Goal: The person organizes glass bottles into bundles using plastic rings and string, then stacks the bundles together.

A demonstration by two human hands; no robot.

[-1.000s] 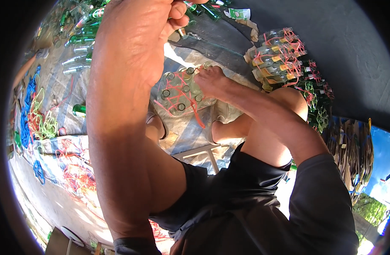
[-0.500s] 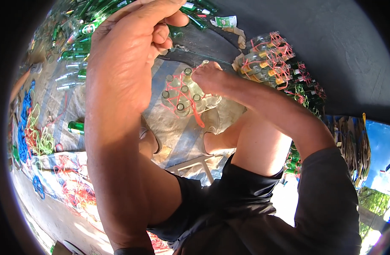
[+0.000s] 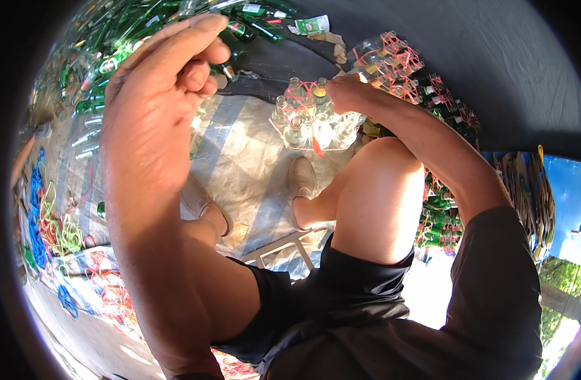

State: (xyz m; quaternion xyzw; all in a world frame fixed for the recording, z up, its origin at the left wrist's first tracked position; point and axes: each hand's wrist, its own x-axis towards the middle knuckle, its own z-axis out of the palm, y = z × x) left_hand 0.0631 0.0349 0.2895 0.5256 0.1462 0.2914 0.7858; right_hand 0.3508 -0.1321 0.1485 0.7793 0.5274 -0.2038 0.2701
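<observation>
A bundle of several clear glass bottles (image 3: 297,132), bound together with red string, is out in front of my right shoe, its bottle necks upward. My right hand (image 3: 347,95) grips this bundle at its far right side; its fingertips are hidden behind the bottles and wrist. A loose red string end (image 3: 318,145) hangs down the near side. My left hand (image 3: 170,63) is raised close to the camera, fingers loosely curled, with nothing visible in them. Beyond it lie many green bottles (image 3: 262,28).
More red-tied clear bottle bundles (image 3: 392,60) stand at the far right, with green bottle bundles (image 3: 439,218) nearer. Blue rope (image 3: 36,206) and tangled red string (image 3: 110,285) lie at left. Flattened cardboard (image 3: 524,196) stacks at right. A metal frame (image 3: 281,247) sits between my legs.
My right hand has moved the bottle bundle to the right and away, tipping it so more of the bottles' sides show. My left hand has shifted left and slightly down in the picture.
</observation>
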